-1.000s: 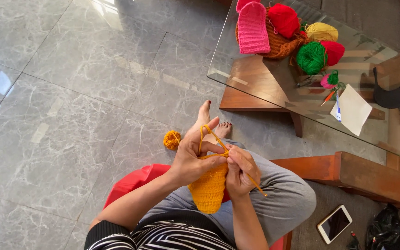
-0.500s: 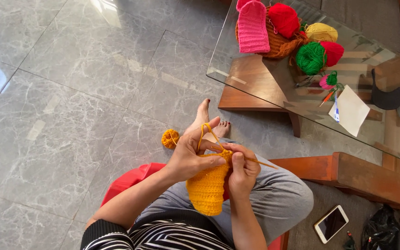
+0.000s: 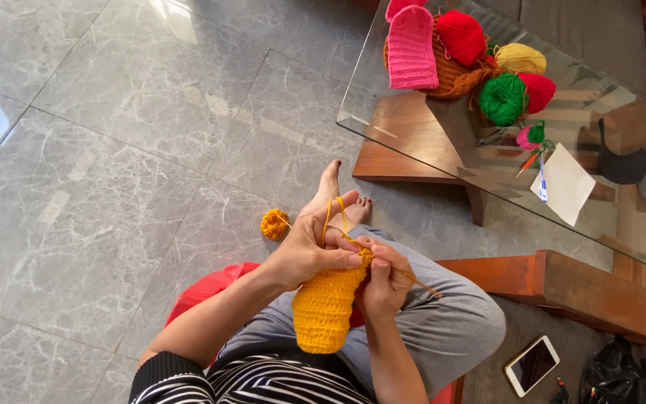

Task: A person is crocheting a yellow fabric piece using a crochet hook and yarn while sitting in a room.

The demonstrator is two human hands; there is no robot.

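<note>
Orange crochet piece (image 3: 324,307) hangs over the lap, its top edge pinched by the left hand (image 3: 309,251). Right hand (image 3: 384,280) grips what looks like a crochet hook (image 3: 420,283), yarn ball (image 3: 274,224) nearby.

Wool, glass, wood and polished stone

The orange crocheted piece (image 3: 325,307) is matt, ribbed yarn, like the small yarn ball (image 3: 274,224) on the glossy grey marble-look floor (image 3: 114,150). The far-right table (image 3: 443,161) has a smooth, reflective glass top over varnished wood; fuzzy yarn balls (image 3: 502,97) and a matt paper sheet (image 3: 567,184) lie there. The near-right phone (image 3: 531,364) is glossy.
</note>
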